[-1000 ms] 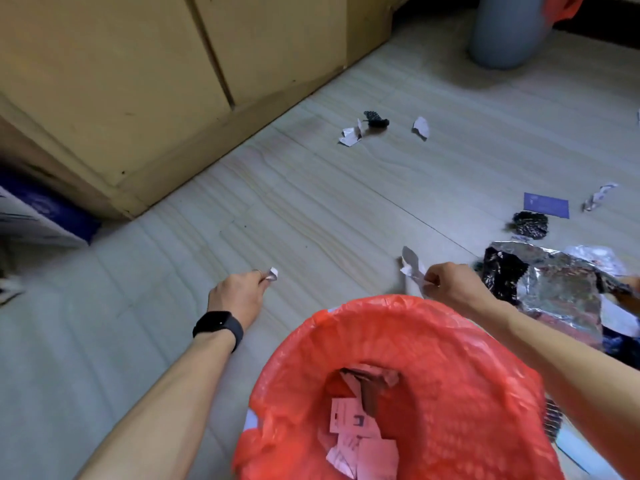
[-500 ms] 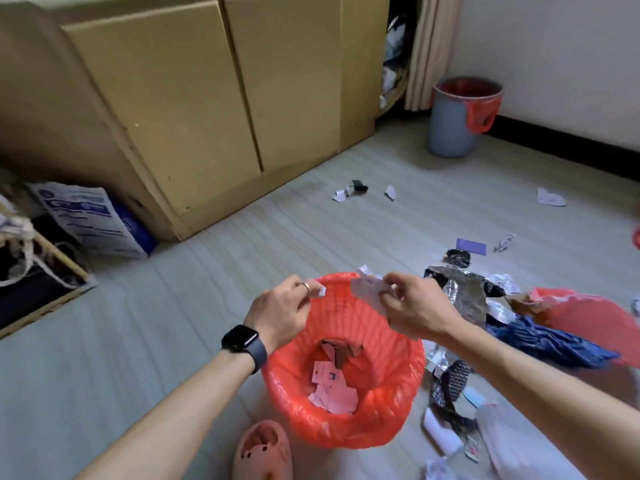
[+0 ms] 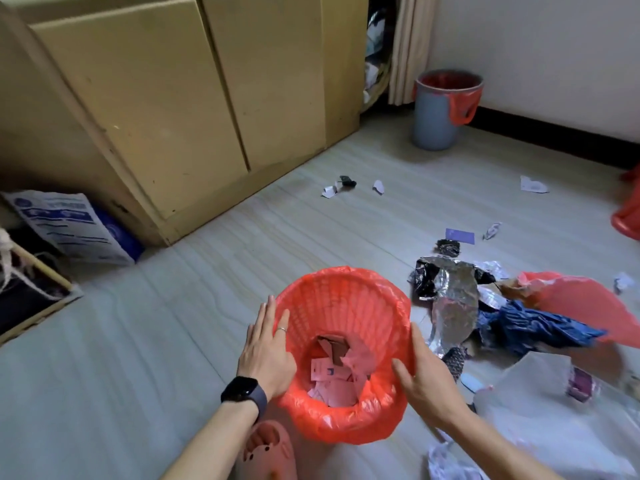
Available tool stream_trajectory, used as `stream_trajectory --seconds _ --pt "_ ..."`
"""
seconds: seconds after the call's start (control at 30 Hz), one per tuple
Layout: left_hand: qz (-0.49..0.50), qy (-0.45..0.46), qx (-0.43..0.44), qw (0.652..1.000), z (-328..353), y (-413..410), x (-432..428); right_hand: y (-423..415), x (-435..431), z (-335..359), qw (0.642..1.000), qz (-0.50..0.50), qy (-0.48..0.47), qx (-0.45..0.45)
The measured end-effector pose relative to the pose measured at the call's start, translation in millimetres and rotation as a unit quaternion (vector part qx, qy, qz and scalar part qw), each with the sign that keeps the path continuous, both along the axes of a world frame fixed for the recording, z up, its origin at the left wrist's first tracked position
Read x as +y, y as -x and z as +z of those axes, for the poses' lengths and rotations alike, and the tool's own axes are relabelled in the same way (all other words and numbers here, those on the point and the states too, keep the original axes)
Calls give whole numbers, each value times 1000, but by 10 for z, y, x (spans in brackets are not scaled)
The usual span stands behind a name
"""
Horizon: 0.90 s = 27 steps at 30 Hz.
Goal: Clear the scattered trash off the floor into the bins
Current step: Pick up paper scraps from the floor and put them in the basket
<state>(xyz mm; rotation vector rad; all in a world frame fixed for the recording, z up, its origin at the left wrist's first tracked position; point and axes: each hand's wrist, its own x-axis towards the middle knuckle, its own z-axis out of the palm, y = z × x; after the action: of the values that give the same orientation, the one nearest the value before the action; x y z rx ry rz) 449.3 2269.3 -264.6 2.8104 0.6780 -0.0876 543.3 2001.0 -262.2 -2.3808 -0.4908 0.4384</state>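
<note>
The red bin (image 3: 346, 299) stands on the floor (image 3: 173, 323) in the near middle, lined with a red bag, with paper scraps (image 3: 332, 379) lying in its bottom. The left hand (image 3: 266, 344) lies flat against the bin's left rim, fingers straight and together, its grip slack and holding nothing; a watch (image 3: 244, 393) sits on that wrist. The right hand (image 3: 422, 379) is at the right rim, fingers stretched out, grip likewise loose and empty.

Trash lies on the floor to the right of the bin: a crumpled foil wrapper (image 3: 450, 296) just beside it, a blue wrapper (image 3: 530, 323) and a red bag (image 3: 581, 303) further right. Farther off lie a purple card (image 3: 459, 235), two white scraps (image 3: 329, 191) with a black bit (image 3: 348, 181) between them, and another white scrap (image 3: 533, 184) at the far right. A grey bin (image 3: 440, 119) with a red liner stands by the far wall, well apart from the red one.
</note>
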Motion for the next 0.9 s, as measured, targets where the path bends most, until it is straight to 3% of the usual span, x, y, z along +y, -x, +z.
stream_trajectory --seconds 0.27,0.53,0.7,0.9 --pt "72 36 -20 997 -49 -463 293 -569 537 -84 1000 -10 -6 -9" --pt "61 2 72 995 225 -572 296 -871 526 64 998 42 43 13" --pt "-78 -41 57 994 689 -758 -84 -551 -144 216 1000 12 1 -9" --pt "-320 -88 25 943 928 -1208 -1134 79 -1367 -106 995 -86 24 40"
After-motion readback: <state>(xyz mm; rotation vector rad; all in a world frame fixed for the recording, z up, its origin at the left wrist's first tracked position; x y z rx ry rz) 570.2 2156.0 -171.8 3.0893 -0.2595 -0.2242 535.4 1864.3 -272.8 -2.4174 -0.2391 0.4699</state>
